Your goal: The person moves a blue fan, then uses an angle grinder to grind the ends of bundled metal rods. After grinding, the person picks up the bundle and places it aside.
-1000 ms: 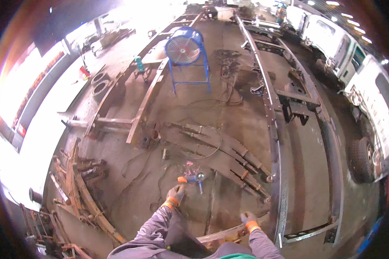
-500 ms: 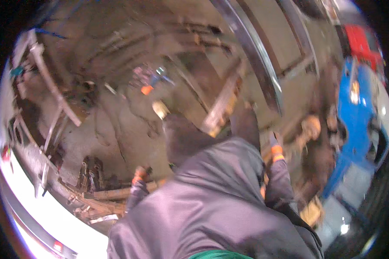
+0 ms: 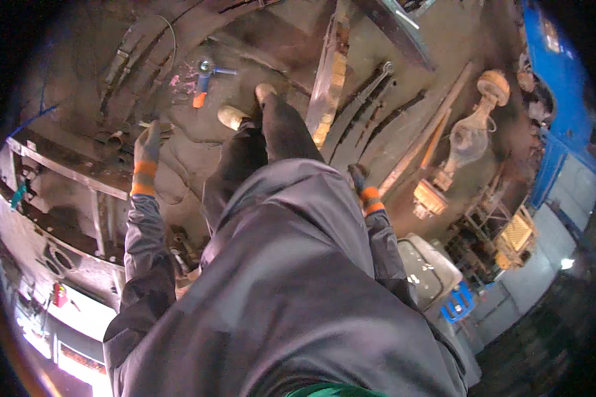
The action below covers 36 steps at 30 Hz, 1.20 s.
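Note:
My left hand point(image 3: 148, 143), in a greyish glove with an orange-banded cuff, reaches forward over the floor at the left. Its fingers look stretched out, and a thin pale strip point(image 3: 157, 125) lies by the fingertips. Nothing shows in its grasp. Beside my right thigh hangs my right hand point(image 3: 358, 176), in a dark glove with the same orange cuff; its fingers are too dark to read. Ahead of my shoes lies a blue power tool point(image 3: 203, 83) with a side handle and an orange end, apart from both hands.
A metal frame point(image 3: 73, 169) runs along the left. Ahead lies a long worn beam point(image 3: 324, 86), with dark bars point(image 3: 367, 106) beside it. At the right are a rusty axle housing point(image 3: 470, 135), a grey basin point(image 3: 420, 264), a blue crate point(image 3: 458, 303) and a blue vehicle part point(image 3: 566, 99).
The view has turned and steadied. My left hand has come up and forward from low beside my body. My feet are now closer together, and the power tool appears nearer them.

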Motion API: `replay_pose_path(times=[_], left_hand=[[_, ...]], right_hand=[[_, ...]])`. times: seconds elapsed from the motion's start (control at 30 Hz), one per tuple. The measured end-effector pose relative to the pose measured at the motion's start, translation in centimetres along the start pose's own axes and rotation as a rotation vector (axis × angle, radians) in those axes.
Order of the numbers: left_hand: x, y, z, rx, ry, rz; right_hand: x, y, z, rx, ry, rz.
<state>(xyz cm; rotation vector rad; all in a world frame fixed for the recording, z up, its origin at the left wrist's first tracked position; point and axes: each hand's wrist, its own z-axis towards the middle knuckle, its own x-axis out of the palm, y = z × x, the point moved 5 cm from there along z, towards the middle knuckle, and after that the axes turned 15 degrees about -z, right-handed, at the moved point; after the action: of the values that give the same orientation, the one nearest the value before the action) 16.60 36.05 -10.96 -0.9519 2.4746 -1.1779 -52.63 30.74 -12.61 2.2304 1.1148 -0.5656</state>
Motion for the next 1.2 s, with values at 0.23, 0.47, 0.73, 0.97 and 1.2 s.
replay_pose_path(times=[0.23, 0.47, 0.73, 0.97, 1.2], left_hand=[[-1.7, 5.4, 2.4, -0.22, 0.229, -0.403], [-4.8, 11.4, 11.3, 0.112, 0.74, 1.197], [-0.8, 7.0, 7.4, -0.438, 0.431, 0.702], [11.2, 9.3, -1.7, -0.044, 0.772, 0.787], [8.5, 17.8, -18.8, 0.077, 0.623, 0.826]], right_hand=[[6.2, 1.3, 1.1, 0.028, 0.001, 0.395], [12.7, -8.9, -21.8, 0.452, -0.46, 0.777], [37.9, -13.4, -48.1, 0.937, -0.219, 0.944], [46.3, -18.6, -47.3, 0.774, -0.055, 0.884], [34.5, -39.2, -39.6, 0.434, -0.291, 0.603]])
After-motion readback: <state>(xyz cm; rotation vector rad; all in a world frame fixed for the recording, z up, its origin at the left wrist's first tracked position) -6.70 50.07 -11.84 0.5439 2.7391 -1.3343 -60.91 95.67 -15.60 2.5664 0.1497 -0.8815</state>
